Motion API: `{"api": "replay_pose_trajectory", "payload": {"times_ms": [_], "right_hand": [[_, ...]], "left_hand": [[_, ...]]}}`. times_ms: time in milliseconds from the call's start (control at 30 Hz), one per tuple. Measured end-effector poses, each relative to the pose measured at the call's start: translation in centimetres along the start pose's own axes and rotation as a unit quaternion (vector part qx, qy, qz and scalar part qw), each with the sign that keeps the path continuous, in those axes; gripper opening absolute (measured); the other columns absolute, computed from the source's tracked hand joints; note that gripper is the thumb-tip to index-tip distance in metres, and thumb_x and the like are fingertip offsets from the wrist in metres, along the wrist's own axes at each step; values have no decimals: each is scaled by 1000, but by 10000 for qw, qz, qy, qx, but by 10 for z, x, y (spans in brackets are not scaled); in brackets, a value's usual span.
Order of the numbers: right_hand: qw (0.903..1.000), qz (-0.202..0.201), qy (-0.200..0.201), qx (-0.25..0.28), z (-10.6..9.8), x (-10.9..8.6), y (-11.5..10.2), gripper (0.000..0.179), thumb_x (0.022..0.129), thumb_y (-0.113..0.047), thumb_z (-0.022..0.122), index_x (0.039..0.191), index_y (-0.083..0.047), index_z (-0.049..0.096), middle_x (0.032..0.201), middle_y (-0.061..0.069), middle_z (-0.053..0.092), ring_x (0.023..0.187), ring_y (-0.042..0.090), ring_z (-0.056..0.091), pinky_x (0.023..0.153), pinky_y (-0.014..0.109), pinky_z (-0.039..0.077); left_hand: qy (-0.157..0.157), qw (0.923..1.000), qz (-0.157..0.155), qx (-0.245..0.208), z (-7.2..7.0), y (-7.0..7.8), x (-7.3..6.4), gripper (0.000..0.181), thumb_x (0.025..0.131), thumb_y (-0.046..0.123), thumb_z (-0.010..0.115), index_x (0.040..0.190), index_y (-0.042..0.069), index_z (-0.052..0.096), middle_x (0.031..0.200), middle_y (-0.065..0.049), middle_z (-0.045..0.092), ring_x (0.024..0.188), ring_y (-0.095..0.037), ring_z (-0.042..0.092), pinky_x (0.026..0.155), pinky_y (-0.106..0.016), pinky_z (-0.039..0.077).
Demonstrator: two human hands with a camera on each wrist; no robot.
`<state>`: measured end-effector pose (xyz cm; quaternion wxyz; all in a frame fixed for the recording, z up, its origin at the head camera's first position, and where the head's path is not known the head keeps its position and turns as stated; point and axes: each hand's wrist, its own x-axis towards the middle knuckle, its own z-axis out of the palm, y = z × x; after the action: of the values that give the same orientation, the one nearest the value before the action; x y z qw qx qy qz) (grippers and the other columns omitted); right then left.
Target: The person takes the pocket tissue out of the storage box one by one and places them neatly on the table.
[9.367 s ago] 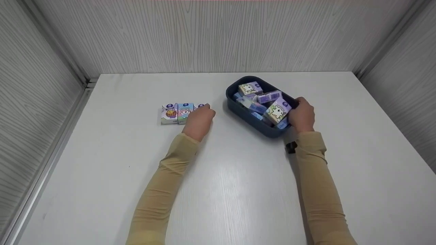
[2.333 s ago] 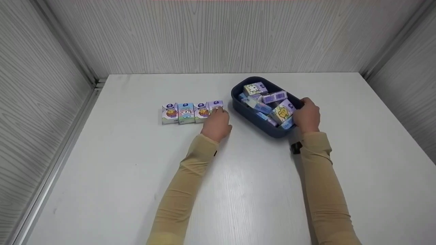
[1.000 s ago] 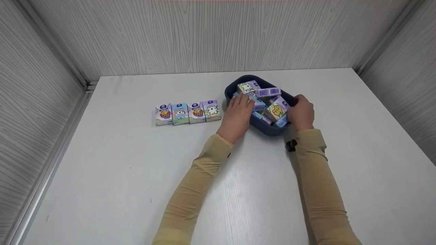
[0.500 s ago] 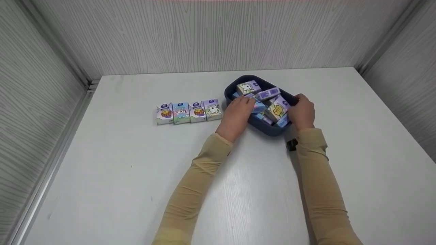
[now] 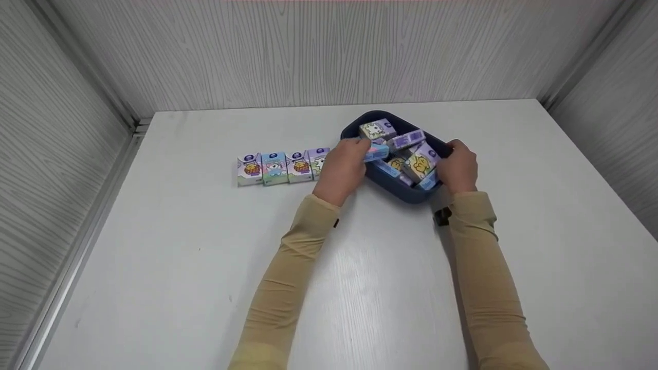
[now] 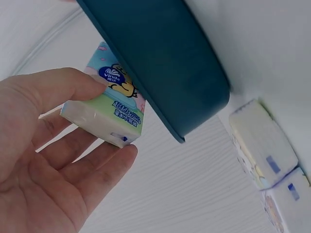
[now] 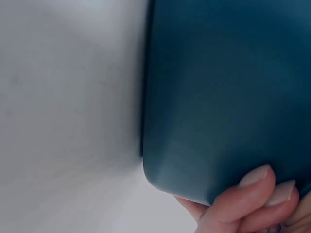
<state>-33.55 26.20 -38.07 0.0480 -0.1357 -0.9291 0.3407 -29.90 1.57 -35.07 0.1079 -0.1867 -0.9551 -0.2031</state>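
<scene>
Pinching a blue pack (image 5: 379,152), the left hand (image 5: 342,168) is hovering at the edge of the bin (image 5: 395,188), which the right hand (image 5: 458,166) is gripping.

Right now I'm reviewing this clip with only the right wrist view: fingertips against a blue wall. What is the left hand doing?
Observer: The left hand holds a small Vinda pack between thumb and fingers.
Operator: And what does my blue wall belong to?
Observer: An open container with several loose packs inside.
Operator: Anything set down outside it?
Observer: Yes, a row of four packs on the white table, left of the container.
</scene>
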Motion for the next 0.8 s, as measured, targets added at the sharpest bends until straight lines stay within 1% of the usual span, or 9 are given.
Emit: {"api": "replay_pose_trajectory", "payload": {"times_ms": [167,267,400,567,667,733,800], "right_hand": [[10000,-34,24,-29,-1,2,1,46,89,-1,47,135,-1,48,128,24,53,112,36,50,95,50,41],[9999,-87,88,-40,-2,1,1,46,87,-1,48,133,-1,50,125,24,55,107,35,51,92,50,42],[10000,-53,72,-45,-3,0,1,47,86,-1,47,134,-1,49,125,25,55,104,35,51,90,50,43],[10000,48,46,31,-4,1,3,46,88,-1,48,134,-1,48,126,25,53,108,35,51,90,50,44],[10000,-3,62,28,-4,0,4,45,88,-2,49,133,-1,49,126,25,54,109,35,51,91,50,44],[10000,-25,45,19,-4,1,5,45,89,-2,49,134,-1,49,127,25,53,111,36,51,91,50,44],[10000,-8,26,5,-4,1,4,46,89,-2,49,135,0,48,127,25,53,112,37,51,92,51,44]], "left_hand": [[231,9996,-158,-91,-7,-7,-1,30,88,-2,59,117,6,62,111,-10,64,103,-23,59,87,-36,48],[435,9987,-267,-90,-9,-11,-1,29,87,-1,60,115,5,63,108,-9,66,99,-24,61,82,-37,50],[742,9960,-486,-77,-10,-16,-3,29,85,1,63,113,5,65,104,-11,67,95,-26,62,77,-40,51],[1004,9914,-835,-75,-11,-17,-4,28,85,5,66,113,5,66,102,-11,68,93,-26,62,78,-38,51],[1099,9880,-1083,21,-11,-17,-3,27,86,10,68,112,6,67,102,-10,68,93,-24,61,80,-36,50],[1082,9865,-1223,111,-10,-16,-3,27,86,13,69,112,7,68,102,-9,68,92,-24,60,80,-36,50],[1011,9863,-1284,224,-8,-15,-3,28,86,15,70,112,7,68,102,-9,67,92,-24,59,80,-36,49]]}}
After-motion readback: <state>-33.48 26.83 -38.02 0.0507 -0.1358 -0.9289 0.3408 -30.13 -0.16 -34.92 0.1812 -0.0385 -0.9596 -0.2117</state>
